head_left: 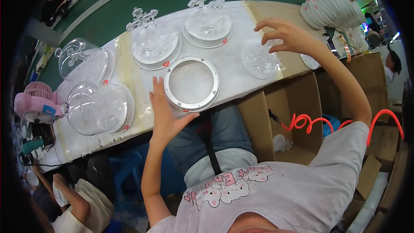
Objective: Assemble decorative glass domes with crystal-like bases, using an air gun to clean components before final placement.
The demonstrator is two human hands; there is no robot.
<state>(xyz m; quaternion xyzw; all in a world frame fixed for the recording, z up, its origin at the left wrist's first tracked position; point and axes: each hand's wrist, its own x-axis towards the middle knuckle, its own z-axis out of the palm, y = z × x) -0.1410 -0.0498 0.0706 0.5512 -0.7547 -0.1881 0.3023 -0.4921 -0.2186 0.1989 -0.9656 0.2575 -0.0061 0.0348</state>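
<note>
My left hand (166,114) has its fingers stretched and its thumb spread, beside the near left edge of a round white base with a silver ring (169,93). Whether it touches the rim, I cannot tell. My right hand (290,36) is raised with fingers apart and curved, holding nothing. Below its fingertips lies a clear, patterned plastic piece (261,62) on the white tabletop. Farther back stand two round white bases with clear discs, one disc (155,45) and another disc (209,23), each with a clear cross-shaped ornament behind.
Two clear domes, one dome (79,108) and another dome (73,58), lean on bases at left. A stack of white rings (332,8) stands at far right. A pink fan (36,99) is at the left end. An open cardboard box (302,99) and coiled red air hose (302,121) are at right.
</note>
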